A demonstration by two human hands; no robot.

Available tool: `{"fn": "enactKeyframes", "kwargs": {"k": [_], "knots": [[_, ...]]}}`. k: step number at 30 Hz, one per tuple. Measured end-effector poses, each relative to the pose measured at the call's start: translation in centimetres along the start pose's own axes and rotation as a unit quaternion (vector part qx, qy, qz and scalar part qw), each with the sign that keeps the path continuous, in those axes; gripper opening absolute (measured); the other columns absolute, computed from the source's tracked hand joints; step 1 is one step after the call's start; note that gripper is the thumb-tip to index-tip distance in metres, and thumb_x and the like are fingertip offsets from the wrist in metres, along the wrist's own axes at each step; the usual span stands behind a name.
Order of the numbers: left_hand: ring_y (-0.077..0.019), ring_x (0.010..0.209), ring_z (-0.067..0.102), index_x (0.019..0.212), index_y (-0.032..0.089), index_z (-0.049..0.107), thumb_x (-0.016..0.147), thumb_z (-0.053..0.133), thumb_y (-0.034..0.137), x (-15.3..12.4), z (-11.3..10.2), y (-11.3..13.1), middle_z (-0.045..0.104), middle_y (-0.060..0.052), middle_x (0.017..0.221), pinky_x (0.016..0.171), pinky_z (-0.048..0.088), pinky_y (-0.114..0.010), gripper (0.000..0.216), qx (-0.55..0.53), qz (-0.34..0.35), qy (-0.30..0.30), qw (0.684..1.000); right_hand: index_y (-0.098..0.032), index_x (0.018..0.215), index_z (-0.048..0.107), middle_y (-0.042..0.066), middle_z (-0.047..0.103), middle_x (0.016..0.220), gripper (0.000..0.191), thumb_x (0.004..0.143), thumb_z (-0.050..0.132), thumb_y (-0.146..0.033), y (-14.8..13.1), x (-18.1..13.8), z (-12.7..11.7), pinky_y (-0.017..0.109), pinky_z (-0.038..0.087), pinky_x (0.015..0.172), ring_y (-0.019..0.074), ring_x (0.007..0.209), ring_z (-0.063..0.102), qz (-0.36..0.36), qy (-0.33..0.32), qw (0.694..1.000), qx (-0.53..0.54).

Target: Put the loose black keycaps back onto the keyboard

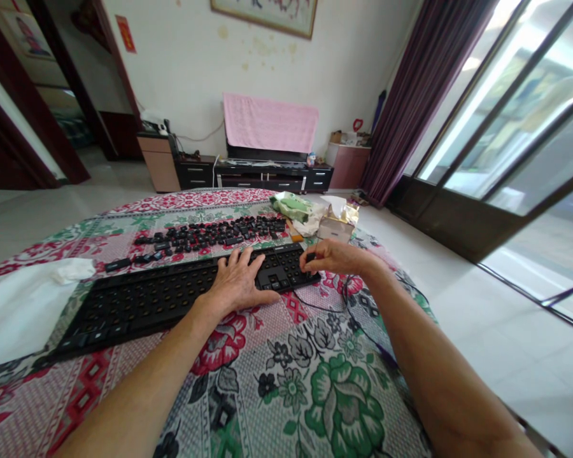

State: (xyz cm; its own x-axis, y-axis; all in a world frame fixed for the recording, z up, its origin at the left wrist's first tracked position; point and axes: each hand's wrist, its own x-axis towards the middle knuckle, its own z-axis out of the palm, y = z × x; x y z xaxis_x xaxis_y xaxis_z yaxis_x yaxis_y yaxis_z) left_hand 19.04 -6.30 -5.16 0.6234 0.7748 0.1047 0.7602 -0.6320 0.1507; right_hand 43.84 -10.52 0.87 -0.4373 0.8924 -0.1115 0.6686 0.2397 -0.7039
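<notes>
A black keyboard (138,299) with most keycaps removed lies across a floral tablecloth. My left hand (239,283) rests flat on its right half, fingers spread and open. My right hand (332,256) hovers at the keyboard's right end, fingertips pinched on a small black keycap (310,257). Rows of loose black keycaps (210,234) are laid out on the cloth just behind the keyboard. The keyboard's thin black cable (337,299) loops off its right end under my right wrist.
A white cloth (19,308) with a crumpled tissue covers the table's left side. A tissue box (335,227), a green packet (293,207) and an orange tool (295,233) sit at the back right. Beyond the table stands a TV cabinet draped with a pink towel (270,122); glass doors are on the right.
</notes>
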Motion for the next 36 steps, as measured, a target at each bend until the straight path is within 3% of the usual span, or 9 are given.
{"fn": "enactKeyframes", "kwargs": {"k": [7,13,26,30,36], "knots": [[-0.0411,0.128,0.023,0.134,0.024,0.038,0.056,0.045,0.082,0.0,0.2,0.0,0.025,-0.014,0.146,0.097,0.025,-0.057,0.097,0.009,-0.001,0.010,1.000,-0.019,0.084,0.064,-0.001,0.063,0.071,0.016,0.076,0.061,-0.032,1.2,0.0,0.4,0.021,0.042,0.056,0.0098,0.062,0.056,0.013,0.004,0.998,0.067],[-0.0402,0.125,0.027,0.133,0.023,0.040,0.057,0.046,0.081,0.0,0.2,0.0,0.028,-0.015,0.144,0.096,0.028,-0.056,0.096,0.011,0.003,0.022,1.000,-0.018,0.084,0.058,0.003,0.066,0.080,0.022,0.074,0.062,-0.037,3.1,-0.4,1.1,0.024,0.048,0.060,0.0105,0.062,0.059,0.031,0.081,0.976,0.198],[-0.0406,0.124,0.029,0.132,0.022,0.042,0.056,0.049,0.080,0.0,-0.1,0.2,0.031,-0.015,0.142,0.095,0.029,-0.056,0.096,0.008,0.006,0.024,1.000,-0.017,0.078,0.057,0.003,0.066,0.075,0.021,0.070,0.065,-0.035,3.3,0.0,1.4,0.023,0.044,0.051,0.0092,0.055,0.056,0.033,0.112,0.963,0.245],[-0.0407,0.125,0.028,0.133,0.023,0.041,0.055,0.050,0.080,0.1,0.0,0.1,0.030,-0.015,0.143,0.095,0.028,-0.055,0.096,0.002,0.005,0.019,1.000,-0.017,0.078,0.057,0.001,0.064,0.070,0.019,0.071,0.063,-0.034,2.1,0.0,1.2,0.022,0.042,0.050,0.0083,0.053,0.053,0.025,0.093,0.976,0.197],[-0.0418,0.127,0.025,0.135,0.023,0.039,0.054,0.049,0.081,0.1,0.1,0.1,0.029,-0.015,0.144,0.097,0.026,-0.057,0.099,-0.003,-0.001,0.012,1.000,-0.017,0.079,0.062,-0.004,0.052,0.055,0.010,0.077,0.055,-0.022,-0.6,0.1,1.4,0.020,0.033,0.048,0.0065,0.049,0.043,-0.024,0.083,0.995,-0.049]]}}
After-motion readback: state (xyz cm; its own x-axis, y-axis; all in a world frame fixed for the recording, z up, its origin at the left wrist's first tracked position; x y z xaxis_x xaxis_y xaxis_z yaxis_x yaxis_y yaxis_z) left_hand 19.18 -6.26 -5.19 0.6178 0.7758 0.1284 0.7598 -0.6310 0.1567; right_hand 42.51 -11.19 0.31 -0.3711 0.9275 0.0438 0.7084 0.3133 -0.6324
